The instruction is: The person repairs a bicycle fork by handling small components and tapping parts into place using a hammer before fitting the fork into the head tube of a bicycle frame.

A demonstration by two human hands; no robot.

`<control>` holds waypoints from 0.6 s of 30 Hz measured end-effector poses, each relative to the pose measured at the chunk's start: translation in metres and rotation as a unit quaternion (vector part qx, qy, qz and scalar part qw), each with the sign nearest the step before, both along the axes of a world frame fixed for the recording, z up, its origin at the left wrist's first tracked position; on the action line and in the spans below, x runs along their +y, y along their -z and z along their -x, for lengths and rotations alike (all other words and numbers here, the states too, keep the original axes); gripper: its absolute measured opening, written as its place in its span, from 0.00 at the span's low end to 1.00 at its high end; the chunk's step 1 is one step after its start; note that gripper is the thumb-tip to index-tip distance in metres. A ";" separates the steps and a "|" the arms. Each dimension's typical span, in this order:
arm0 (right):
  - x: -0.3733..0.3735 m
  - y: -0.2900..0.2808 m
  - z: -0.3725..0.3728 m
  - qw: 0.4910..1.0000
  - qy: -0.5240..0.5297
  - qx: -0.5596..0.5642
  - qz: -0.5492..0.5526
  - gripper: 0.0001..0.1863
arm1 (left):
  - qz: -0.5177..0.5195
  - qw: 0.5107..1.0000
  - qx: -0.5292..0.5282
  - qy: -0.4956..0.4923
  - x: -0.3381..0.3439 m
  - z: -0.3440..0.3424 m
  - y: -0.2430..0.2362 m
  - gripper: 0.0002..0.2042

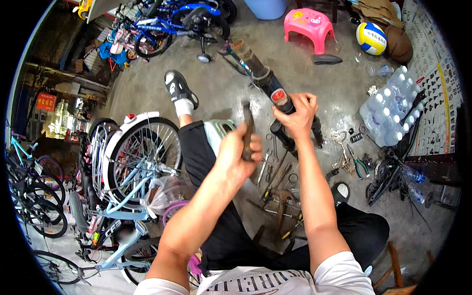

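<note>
My left hand is closed round a dark brown, worn bar-like tool, slightly smeared by motion. The tool stands roughly upright in my fist, left of a black bicycle frame. My right hand grips that frame just below its round red badge. The frame slants from the upper left toward my right hand, with thin cables beside its far end. Below my right hand, black tubes reach down toward the floor; my fingers and forearm partly hide them. The tool and the frame appear apart.
Wrenches, screwdrivers and other tools lie between my legs. Green-handled pliers and a chain are to the right, near packed water bottles. A light-blue bicycle lies at left. Farther off are a pink stool and a ball.
</note>
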State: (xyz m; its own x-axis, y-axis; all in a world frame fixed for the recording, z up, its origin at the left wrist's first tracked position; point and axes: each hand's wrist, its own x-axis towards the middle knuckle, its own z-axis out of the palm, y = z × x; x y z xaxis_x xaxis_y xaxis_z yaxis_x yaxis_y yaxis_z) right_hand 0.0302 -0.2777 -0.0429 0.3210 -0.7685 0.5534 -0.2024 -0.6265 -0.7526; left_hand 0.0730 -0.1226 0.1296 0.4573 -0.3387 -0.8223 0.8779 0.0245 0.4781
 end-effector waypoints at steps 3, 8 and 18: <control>-0.007 0.001 0.005 1.000 0.000 0.006 -0.002 0.25 | 0.087 0.989 -0.067 0.102 -0.015 -0.002 -0.024 0.11; 0.005 0.003 0.000 1.000 -0.022 0.007 -0.003 0.27 | 0.040 0.999 0.027 0.001 0.019 -0.001 0.007 0.12; 0.006 0.001 -0.003 1.000 -0.005 0.008 0.003 0.25 | 0.018 0.999 -0.014 0.031 0.031 0.002 0.010 0.10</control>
